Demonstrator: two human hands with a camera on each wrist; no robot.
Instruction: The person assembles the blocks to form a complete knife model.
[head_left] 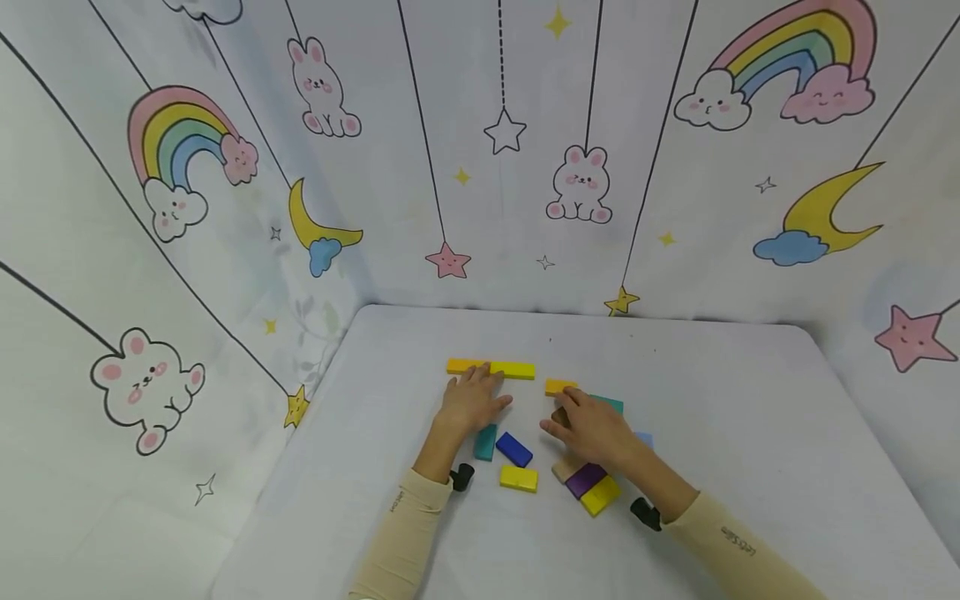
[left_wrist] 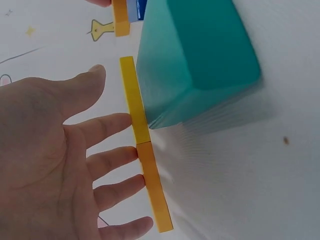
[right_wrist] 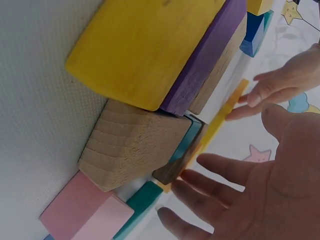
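With fingers stretched forward, my left hand (head_left: 471, 402) touches the near side of a row made of an orange block (left_wrist: 156, 195) and a yellow block (left_wrist: 132, 95), set end to end. Its thumb stands apart. Right of the row lies a shorter orange block (head_left: 558, 387). My right hand (head_left: 596, 425) reaches toward it with extended fingers, the fingertips at its near edge; firm contact cannot be made out. A dark brown block (right_wrist: 167, 172) sits beside those fingers, partly covered in the head view. Past the hand a teal block (head_left: 611, 405) shows.
Near the left wrist lie a teal block (head_left: 485, 443), a blue block (head_left: 514, 450) and a yellow block (head_left: 519, 478). Wooden, purple (head_left: 586, 481) and yellow blocks adjoin below the right hand. A pink block (right_wrist: 85, 210) shows in the right wrist view. Patterned cloth (head_left: 525, 283) backs the white table.
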